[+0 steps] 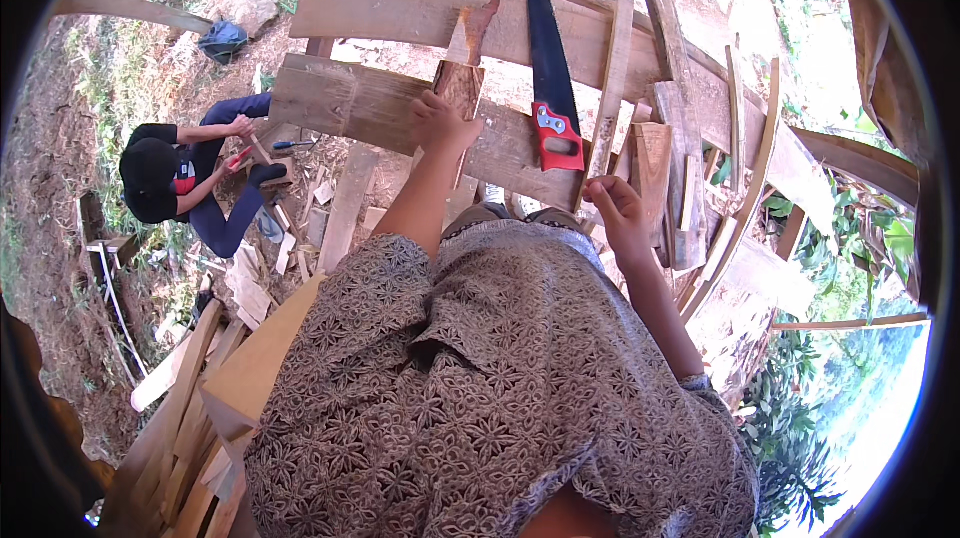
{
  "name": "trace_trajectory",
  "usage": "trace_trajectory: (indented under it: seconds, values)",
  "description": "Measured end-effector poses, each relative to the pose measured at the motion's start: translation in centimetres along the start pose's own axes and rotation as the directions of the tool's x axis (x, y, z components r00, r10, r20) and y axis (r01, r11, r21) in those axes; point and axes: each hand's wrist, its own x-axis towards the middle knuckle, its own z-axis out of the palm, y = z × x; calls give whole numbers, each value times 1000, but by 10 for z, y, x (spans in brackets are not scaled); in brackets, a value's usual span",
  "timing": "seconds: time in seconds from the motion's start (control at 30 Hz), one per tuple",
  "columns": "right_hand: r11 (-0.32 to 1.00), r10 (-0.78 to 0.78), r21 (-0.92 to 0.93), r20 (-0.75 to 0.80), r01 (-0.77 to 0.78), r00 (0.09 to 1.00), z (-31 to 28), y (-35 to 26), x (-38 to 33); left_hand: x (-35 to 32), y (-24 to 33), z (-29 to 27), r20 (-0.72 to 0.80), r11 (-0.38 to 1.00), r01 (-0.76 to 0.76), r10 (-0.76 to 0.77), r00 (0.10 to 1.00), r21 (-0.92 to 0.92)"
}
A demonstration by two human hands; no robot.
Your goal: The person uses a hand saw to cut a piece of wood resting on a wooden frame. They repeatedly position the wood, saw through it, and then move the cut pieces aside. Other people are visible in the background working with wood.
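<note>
reddish splintered wood piece point(463, 63) (jagged top) lying on a plank point(350, 103)

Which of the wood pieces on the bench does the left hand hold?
The left hand holds the short reddish-brown piece with a jagged top end, left of the handsaw; the pale strips lie right of the saw.

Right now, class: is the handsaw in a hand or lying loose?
Lying loose. The handsaw rests flat across the planks, between the left hand and right hand.

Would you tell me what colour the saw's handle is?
Red, with a grey plate; the saw's handle shows best in the head view.
</note>
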Motion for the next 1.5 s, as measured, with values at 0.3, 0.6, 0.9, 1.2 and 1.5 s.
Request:
trace_trajectory:
  seconds: [0.3, 0.6, 0.9, 1.2, 1.5]
  values:
    - [912, 97, -394, -55, -111, 994, 5, 45, 54, 3, -4, 13, -104, 1000, 22, -19, 994, 20]
    - [589, -243, -806, -114, 53, 963, 35, 52, 103, -11, -6, 19, -309, 998, -51, 61, 949, 39]
    - [356, -347, -862, 236, 361, 908, 35, 85, 98, -13, -7, 27, -365, 990, -135, 143, 920, 48]
    - [819, -293, -480, 120, 314, 949, -6, 33, 100, 27, 11, 11, -423, 988, -91, 30, 906, -124]
    - [901, -243, -321, 183, 291, 953, -52, -85, 103, 57, 18, 26, -420, 972, 66, -158, 894, -227]
